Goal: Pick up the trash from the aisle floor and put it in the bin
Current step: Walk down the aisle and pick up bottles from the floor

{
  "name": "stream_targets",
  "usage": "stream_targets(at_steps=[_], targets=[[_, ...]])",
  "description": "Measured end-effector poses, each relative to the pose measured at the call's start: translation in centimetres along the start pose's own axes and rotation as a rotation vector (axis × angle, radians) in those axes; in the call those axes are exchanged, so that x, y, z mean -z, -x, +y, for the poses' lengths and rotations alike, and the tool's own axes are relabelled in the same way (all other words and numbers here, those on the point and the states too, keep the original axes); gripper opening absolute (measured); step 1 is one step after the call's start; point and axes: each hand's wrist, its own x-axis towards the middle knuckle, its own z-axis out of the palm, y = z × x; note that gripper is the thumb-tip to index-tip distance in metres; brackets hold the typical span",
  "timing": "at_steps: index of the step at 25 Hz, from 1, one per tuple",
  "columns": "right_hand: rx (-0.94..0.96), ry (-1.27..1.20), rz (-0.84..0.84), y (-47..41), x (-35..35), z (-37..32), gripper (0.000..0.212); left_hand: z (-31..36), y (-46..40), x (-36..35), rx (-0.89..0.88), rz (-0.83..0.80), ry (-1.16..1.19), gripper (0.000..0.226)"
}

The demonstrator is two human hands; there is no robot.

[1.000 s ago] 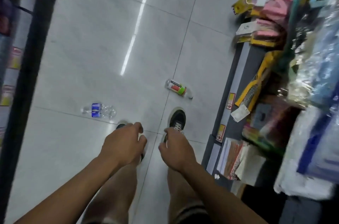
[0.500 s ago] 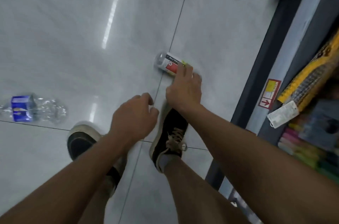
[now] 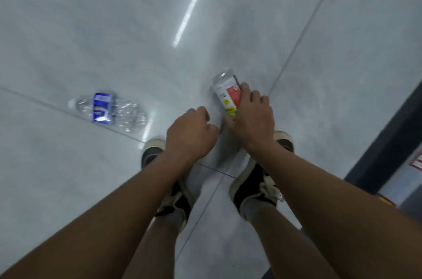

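Observation:
A small clear bottle with a red and white label is in my right hand, whose fingers curl round its lower half above the grey tile floor. A crushed clear water bottle with a blue label lies on the floor to the left, apart from both hands. My left hand hovers between the two bottles with its fingers loosely curled and holds nothing. No bin is in view.
My two feet in black sneakers stand on the floor below my hands. The dark base of a shop shelf runs along the right edge. Pale tile floor stretches ahead and to the left.
My right hand reached forward to the red-labelled bottle and has closed round it. The view has dropped closer to the floor and turned left, so the shelves have mostly left the frame.

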Motion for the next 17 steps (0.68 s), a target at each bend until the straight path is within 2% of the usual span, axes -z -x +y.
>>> stream_targets(at_steps=[4,6,9,11,14,16,17], targets=[[-0.03,-0.263,-0.111,2.6,0.0,-5.8,0.087,-4.7,0.6,1.6,0.105,0.109,0.033,0.038],[-0.021,-0.288,-0.139,3.4,-0.8,-7.8,0.085,-7.7,-0.3,2.1,0.15,0.204,-0.043,0.056],[0.043,-0.284,-0.148,3.4,-2.7,-9.7,0.085,-13.9,-3.1,2.7,0.197,0.216,-0.354,0.096],[0.084,-0.287,-0.14,3.1,-4.0,-10.5,0.083,-18.4,-5.0,2.7,0.132,0.216,-0.608,0.109],[0.108,-0.257,-0.132,2.9,-5.4,-11.0,0.08,-22.8,-6.4,2.1,-0.017,0.191,-0.851,0.107],[0.095,-0.231,-0.155,3.3,-5.4,-11.3,0.079,-23.6,-6.2,2.0,-0.091,0.193,-0.849,0.091],[0.089,-0.215,-0.174,3.8,-5.1,-11.4,0.078,-23.6,-5.7,2.3,-0.101,0.201,-0.773,0.081]])
